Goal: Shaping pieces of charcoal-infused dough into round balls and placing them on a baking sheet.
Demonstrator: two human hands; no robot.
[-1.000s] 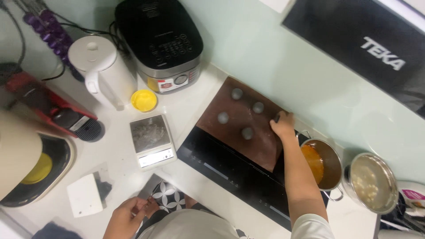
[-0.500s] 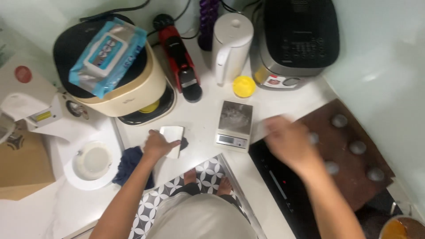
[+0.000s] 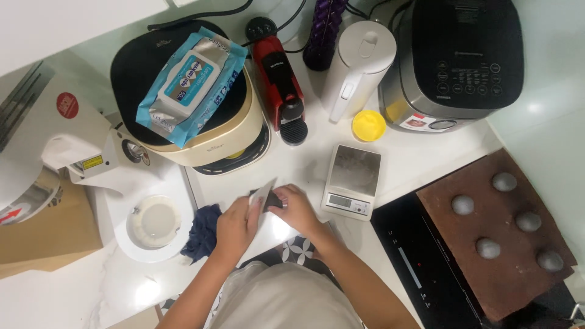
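Hands are meeting over the white worktop (image 3: 304,164): left hand (image 3: 236,226) is pinching a thin white flat card (image 3: 263,194) by its lower edge, right hand (image 3: 298,209) is gripping its dark end (beside the grey kitchen scale (image 3: 353,180)). Card is looking light, stiff, likely easy to hold at the edges.

The desk (image 3: 420,164) is white, the cloth (image 3: 203,231) dark blue, the small lid (image 3: 368,125) yellow, the coffee machine (image 3: 279,85) red.

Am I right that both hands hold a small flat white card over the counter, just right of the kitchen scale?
Not quite. In the head view the left hand and right hand hold the white card just left of the kitchen scale, not right of it.
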